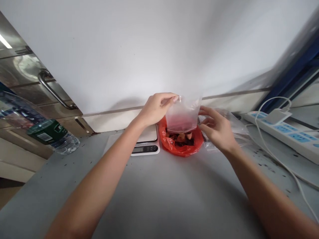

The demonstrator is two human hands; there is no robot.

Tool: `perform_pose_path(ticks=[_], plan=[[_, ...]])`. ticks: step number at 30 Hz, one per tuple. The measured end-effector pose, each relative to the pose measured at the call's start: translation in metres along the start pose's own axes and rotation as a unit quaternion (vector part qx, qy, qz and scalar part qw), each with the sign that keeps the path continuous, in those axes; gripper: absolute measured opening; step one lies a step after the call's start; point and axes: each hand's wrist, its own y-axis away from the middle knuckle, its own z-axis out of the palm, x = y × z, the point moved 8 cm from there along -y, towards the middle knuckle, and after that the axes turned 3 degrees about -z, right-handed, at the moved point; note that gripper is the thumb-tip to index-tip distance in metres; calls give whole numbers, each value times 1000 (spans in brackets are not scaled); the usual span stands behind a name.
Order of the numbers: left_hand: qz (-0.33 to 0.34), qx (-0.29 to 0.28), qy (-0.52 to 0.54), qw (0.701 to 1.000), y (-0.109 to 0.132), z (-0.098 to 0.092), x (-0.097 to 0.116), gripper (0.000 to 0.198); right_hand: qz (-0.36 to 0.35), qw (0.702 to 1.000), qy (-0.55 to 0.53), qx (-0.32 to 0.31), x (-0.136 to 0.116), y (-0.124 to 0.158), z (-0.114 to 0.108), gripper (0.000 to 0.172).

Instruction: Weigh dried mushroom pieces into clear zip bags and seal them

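My left hand (159, 107) pinches the upper left edge of a clear plastic bag (183, 116), which hangs upright and looks unfilled. Through it shows the red plastic bag (183, 151) standing open on the table, with brown, dried-looking pieces (184, 138) inside. On the other side, my right hand (217, 127) has its fingers apart, close by the clear bag's right edge; whether a fingertip touches it I cannot tell. Left of the red bag lies a white digital scale (147, 147), partly hidden behind my left forearm. More clear plastic bags (238, 132) lie beyond my right hand.
A large water bottle with a green label (50, 132) stands at the table's left edge. To the right are a white power strip (286, 132), a plugged-in charger (277, 114) and a loose white cable (276, 157). A white wall (124, 59) closes off the back.
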Motion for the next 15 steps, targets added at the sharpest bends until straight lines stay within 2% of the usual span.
perform_pose_path(ticks=[4,7,10,12,15], plan=[[12,37,27,999,-2,-8,14,24,-10,999,30,3,1,-2,-3,45],[-28,101,115,988,9,-19,9,25,-5,1000,16,13,0,-3,-4,38],[-101,157,232,955,29,-26,-14,27,22,992,-121,-5,-3,-1,5,32],[-146,178,288,930,46,-27,-34,26,57,975,-213,-25,-6,3,15,36],[-200,207,336,897,74,-25,-60,26,104,949,-293,-50,-11,11,30,41]])
